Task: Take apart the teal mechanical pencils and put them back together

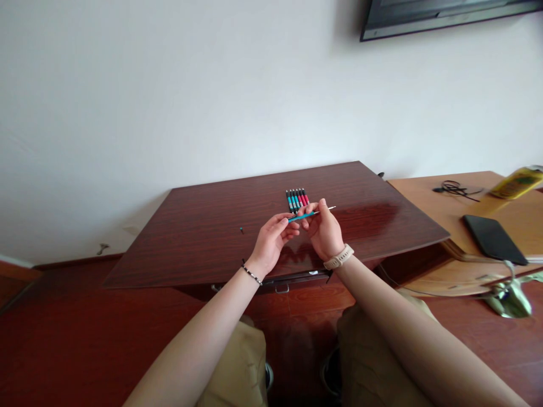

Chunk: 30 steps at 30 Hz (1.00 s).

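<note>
Over the dark wooden table [203,226], my left hand [271,240] pinches the rear part of a blue pen barrel [303,216]. My right hand [326,233] has thumb and fingers closed around a thin, pale pen refill [332,208], which lines up with the barrel's other end. How far the refill sits inside the barrel is hidden by the fingers. Just beyond the hands lies a neat row of several pens [296,198], blue ones on the left and red ones on the right. A tiny teal and black piece [241,229] rests on the tabletop, left of my left hand.
A lighter wooden desk [428,195] adjoins on the right, carrying a coiled black cable [456,189], a dark tablet-like slab [494,238] and a yellow package [518,182]. A green bag [511,299] hangs beside it. The wall-mounted screen [445,14] is above.
</note>
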Available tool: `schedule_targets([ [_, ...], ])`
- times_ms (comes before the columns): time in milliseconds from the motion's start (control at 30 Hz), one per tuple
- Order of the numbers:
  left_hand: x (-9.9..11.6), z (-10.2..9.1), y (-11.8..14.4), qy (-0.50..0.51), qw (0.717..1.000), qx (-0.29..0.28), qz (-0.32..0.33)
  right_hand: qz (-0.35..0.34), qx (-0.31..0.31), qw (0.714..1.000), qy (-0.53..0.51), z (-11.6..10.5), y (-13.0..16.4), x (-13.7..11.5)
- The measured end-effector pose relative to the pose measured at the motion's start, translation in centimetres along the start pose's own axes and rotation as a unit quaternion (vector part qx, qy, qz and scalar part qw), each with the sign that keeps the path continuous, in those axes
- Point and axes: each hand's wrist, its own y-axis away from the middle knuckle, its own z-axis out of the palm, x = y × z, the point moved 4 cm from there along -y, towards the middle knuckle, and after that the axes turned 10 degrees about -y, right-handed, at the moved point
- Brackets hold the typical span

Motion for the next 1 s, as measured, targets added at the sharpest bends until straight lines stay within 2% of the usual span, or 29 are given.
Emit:
schedule_targets([
  [133,-0.21,-0.53,-0.15,-0.023,0.999,0.038,0.010,-0.023,0.008,0.998,0.057,-0.25,0.11,-0.20],
  [467,-0.37,-0.82,-0.12,-0.070,0.997,0.033,0.012,-0.021,0.002,0.998,0.056,0.22,0.57,0.20],
  [633,-0.14,-0.84,-0.02,-0.138,0.988,0.066,0.022,-0.034,0.002,0.997,0.073,0.32,0.64,-0.04],
  [900,-0.18,-0.85,-0.03,-0.112,0.991,0.074,0.018,-0.035,0.000,0.994,0.099,0.12,0.61,0.07],
  [1000,-0.22,-0.78,-0.06,-0.101,0.993,0.052,0.011,-0.045,0.003,0.993,0.113,0.28,0.80,-0.18],
])
